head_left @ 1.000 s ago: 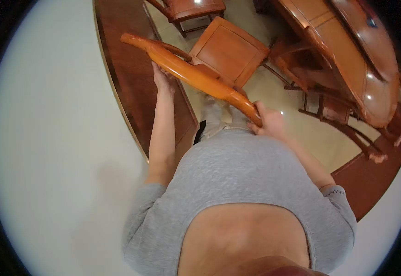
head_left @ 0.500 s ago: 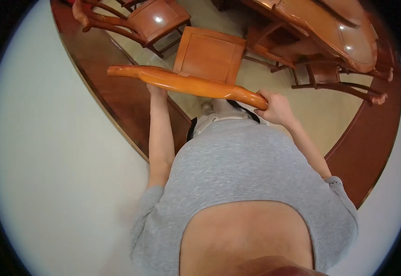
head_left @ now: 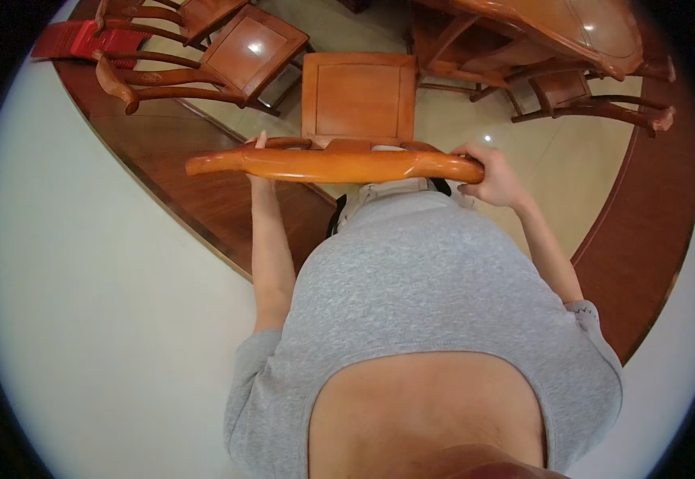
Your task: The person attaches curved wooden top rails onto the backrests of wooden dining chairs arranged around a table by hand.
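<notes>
You have an orange-brown, glossy wooden chair (head_left: 359,100) directly in front of your body, its thick, curved wooden top rail (head_left: 331,166) nearest to you and its square panelled seat (head_left: 359,116) beyond.

Change of state: the top rail, steeply slanted one second ago with its left end farther out, now lies almost level across your view. The seat has turned with it, and its side edges run nearly straight away from you. Your view has also swung, bringing a bright red ribbed object (head_left: 76,40) in at the upper left. In effect, the chair is now squared to your torso, with one hand toward each end of the rail.

Right hand (head_left: 497,177): closed around the right end of the rail, fingers over the top, thumb side below. Left hand (head_left: 260,142): at the rail's left portion, inboard of its tip. The rail hides most of this hand; whether it is clamped or only supporting cannot be told.

Surroundings: a second brown wooden chair (head_left: 256,49) stands to the left; a polished wooden table (head_left: 595,40) is at the upper right.

Markings: no brand, label or lettering is readable. The grey right sleeve (head_left: 591,331) carries a small dark mark at its cuff, too small to identify.
</notes>
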`<action>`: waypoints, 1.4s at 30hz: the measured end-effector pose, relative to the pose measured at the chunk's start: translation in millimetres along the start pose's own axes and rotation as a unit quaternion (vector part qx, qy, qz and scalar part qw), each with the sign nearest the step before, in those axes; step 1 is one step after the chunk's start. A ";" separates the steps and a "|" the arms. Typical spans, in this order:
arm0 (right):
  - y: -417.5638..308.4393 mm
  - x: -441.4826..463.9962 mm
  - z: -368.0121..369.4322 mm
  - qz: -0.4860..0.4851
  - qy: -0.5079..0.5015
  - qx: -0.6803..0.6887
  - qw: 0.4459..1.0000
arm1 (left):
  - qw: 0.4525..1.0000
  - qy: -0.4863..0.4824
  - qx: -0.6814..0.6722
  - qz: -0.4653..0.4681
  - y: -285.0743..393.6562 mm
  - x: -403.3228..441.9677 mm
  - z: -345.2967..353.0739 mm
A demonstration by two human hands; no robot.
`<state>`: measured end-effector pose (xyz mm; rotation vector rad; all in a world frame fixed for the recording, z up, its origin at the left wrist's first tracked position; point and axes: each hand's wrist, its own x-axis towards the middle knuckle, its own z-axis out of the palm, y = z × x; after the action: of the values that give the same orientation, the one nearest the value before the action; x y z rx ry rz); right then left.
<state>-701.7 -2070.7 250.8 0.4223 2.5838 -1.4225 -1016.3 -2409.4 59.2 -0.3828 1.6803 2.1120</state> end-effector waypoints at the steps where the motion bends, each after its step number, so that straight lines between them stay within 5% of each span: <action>1: -1.4 0.9 -5.3 0.007 0.003 -0.002 1.000 | 0.999 0.030 0.026 0.022 1.7 2.9 4.3; 7: -10.0 38.4 -57.1 0.004 0.009 -0.025 1.000 | 0.979 0.049 0.143 0.137 48.9 -5.5 57.9; 9: -7.3 56.6 -78.0 -0.029 0.032 -0.008 0.999 | 0.972 0.015 0.235 0.018 66.1 6.8 70.7; 19: 10.7 137.0 -116.1 -0.002 0.105 0.310 0.945 | 0.970 0.074 0.217 0.082 102.7 30.4 120.3; 24: 15.3 160.8 -107.0 -0.089 0.432 0.267 0.857 | 0.980 0.050 0.157 0.115 88.4 71.0 112.5; 27: 9.9 181.0 -124.7 -0.101 0.489 0.252 0.829 | 0.977 0.081 0.199 0.017 120.1 58.6 137.8; 29: 5.6 189.7 -133.9 -0.099 0.501 0.255 0.821 | 0.977 -0.023 0.210 0.025 118.6 67.4 133.7; 30: 4.6 192.3 -138.8 -0.090 0.503 0.247 0.824 | 0.981 0.006 0.173 0.092 104.4 72.6 127.4; 33: 3.8 197.6 -156.4 -0.077 0.505 0.244 0.825 | 0.990 -0.030 0.107 0.091 95.2 79.0 115.9; 35: 5.7 189.5 -150.8 -0.079 0.506 0.248 0.822 | 0.966 -0.089 0.204 0.135 85.5 95.1 77.4; 37: -7.6 190.7 -152.3 -0.077 0.508 0.253 0.819 | 0.938 -0.231 0.250 0.067 99.7 106.3 73.8; 39: -11.7 190.0 -155.0 -0.068 0.507 0.240 0.825 | 0.938 -0.201 0.266 0.096 97.7 94.6 74.7; 41: -8.8 190.1 -156.5 -0.067 0.513 0.229 0.824 | 0.963 -0.248 0.067 -0.077 102.1 91.7 80.8; 42: -6.2 190.9 -157.0 -0.075 0.514 0.230 0.823 | 0.964 -0.249 0.066 -0.069 93.7 92.9 80.0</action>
<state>-885.3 -1909.2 287.2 1.4294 2.9703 -2.3795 -1139.3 -2335.6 115.9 0.0706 1.4355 1.7890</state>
